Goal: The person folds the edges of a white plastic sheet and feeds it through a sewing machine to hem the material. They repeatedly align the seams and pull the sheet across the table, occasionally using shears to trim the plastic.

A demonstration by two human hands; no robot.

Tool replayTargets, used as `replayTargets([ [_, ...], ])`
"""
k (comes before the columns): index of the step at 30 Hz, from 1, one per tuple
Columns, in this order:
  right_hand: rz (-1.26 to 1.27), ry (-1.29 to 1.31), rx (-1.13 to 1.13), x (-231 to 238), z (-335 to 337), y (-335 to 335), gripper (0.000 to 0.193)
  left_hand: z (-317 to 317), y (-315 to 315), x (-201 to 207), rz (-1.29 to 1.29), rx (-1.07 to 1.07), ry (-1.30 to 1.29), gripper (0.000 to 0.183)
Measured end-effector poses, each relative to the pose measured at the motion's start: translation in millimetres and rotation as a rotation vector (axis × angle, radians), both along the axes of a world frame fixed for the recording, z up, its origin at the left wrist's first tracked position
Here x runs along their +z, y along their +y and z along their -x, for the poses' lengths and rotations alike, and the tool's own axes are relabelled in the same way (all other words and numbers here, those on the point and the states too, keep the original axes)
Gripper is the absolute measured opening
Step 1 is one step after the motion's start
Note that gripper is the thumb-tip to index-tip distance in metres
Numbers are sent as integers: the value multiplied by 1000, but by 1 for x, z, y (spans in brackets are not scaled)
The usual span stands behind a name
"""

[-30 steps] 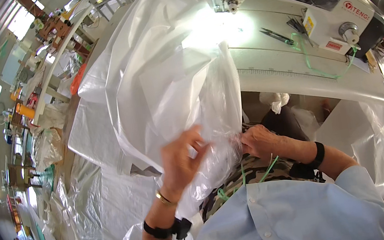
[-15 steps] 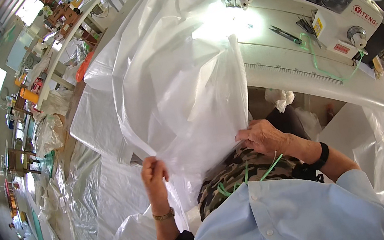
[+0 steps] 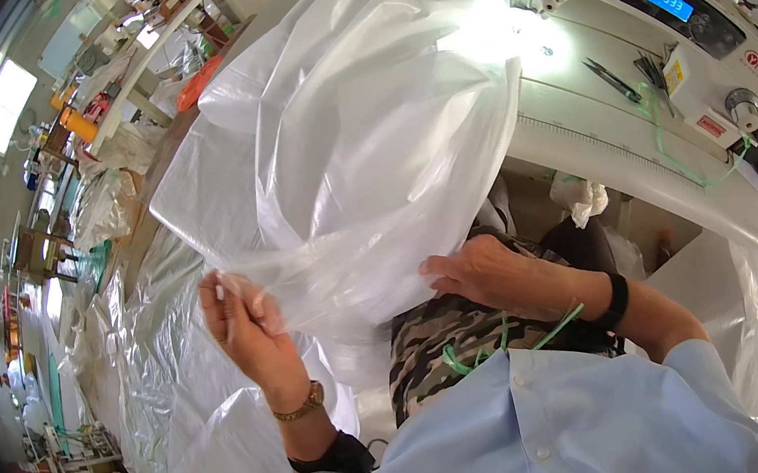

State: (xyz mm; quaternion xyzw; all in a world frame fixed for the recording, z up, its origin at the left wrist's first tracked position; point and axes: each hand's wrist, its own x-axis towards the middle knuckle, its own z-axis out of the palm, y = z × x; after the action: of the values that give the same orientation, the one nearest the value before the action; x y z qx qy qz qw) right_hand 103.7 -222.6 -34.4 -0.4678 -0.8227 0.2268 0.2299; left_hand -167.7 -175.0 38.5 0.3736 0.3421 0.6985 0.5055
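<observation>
The largest thing is a white, translucent plastic sheet (image 3: 353,141), spreading in loose folds from the lit needle end of the sewing machine (image 3: 656,35) out to its left and down toward the person. Further left of the machine and lower lies shiny, crinkled film (image 3: 165,362). The pale table (image 3: 567,100) carries the machine and runs out on its near side, with a ruler scale along it. Camouflage trousers (image 3: 448,350) show below and to the left of the machine. The right hand (image 3: 496,279), below the machine and the nearer of the two to it, has its thumb and fingers pinched on the sheet's near edge. The left hand (image 3: 248,323), farther out to the machine's left, has its fingers curled closed on the sheet's left part; slight blur hides the exact grip. On that wrist, the far one from the machine, sits a watch (image 3: 301,405). Just in front of the machine lies a slim, dark, pointed tool (image 3: 612,80), and a thin green thread (image 3: 672,162) loops along the machine's near side.
</observation>
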Motion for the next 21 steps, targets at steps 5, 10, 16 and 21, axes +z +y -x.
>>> replayTargets([
  [5,-151,139,18,2,26,50,15,45,1,75,-600,-19,93,25],
  [10,-249,44,-1,-4,20,54,10,69,37,108,-376,431,360,20],
  [16,-18,-119,54,10,-13,38,12,187,131,19,-158,408,465,3],
  [21,-26,244,-83,67,-53,32,10,329,185,-10,-52,742,979,10],
])
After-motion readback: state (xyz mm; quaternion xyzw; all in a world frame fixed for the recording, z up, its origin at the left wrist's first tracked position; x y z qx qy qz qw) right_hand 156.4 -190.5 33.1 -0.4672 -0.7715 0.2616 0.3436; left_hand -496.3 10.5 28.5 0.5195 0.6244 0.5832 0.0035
